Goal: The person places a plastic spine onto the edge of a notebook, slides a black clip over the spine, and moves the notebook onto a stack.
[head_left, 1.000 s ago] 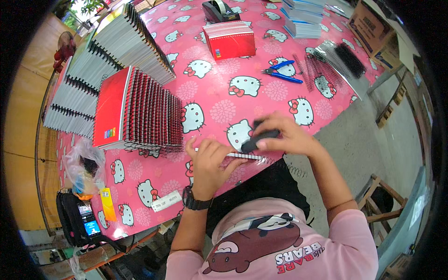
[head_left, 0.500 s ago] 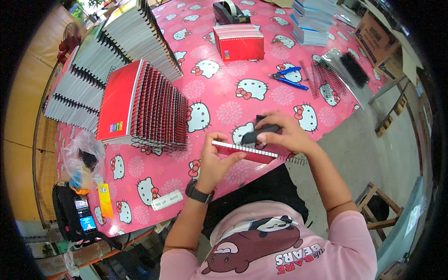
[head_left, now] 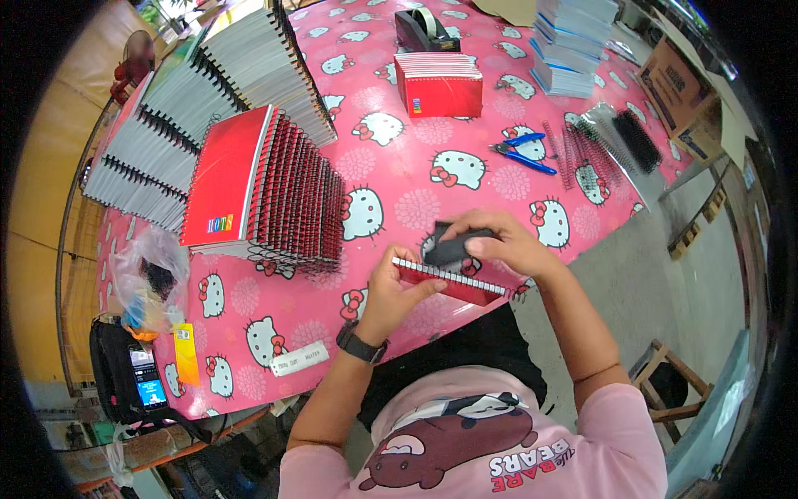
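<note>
My left hand [head_left: 394, 289] grips a red-covered notebook [head_left: 472, 291] by its left end, thumb on the near cover, with the white page edges and a row of binding holes facing up. A dark wire coil [head_left: 522, 288] sticks out a little past the notebook's right end. My right hand [head_left: 509, 243] is closed around a dark grey, blocky hand-held tool [head_left: 453, 251], blurred by motion, beside the far side of the bound edge. Whether the tool touches the coil I cannot tell.
A tall stack of coil-bound red notebooks [head_left: 224, 183] stands left, before larger bound books [head_left: 166, 125]. Farther off are red booklets [head_left: 445, 96], a tape dispenser [head_left: 426, 32], blue-handled cutters [head_left: 525, 154], loose coils [head_left: 592, 154] and a cardboard box [head_left: 677, 87]. The table edge runs close before me.
Less of the coil sticks out past the notebook's right end. My right hand and the tool have shifted slightly along the bound edge. The whole view has shifted a little.
</note>
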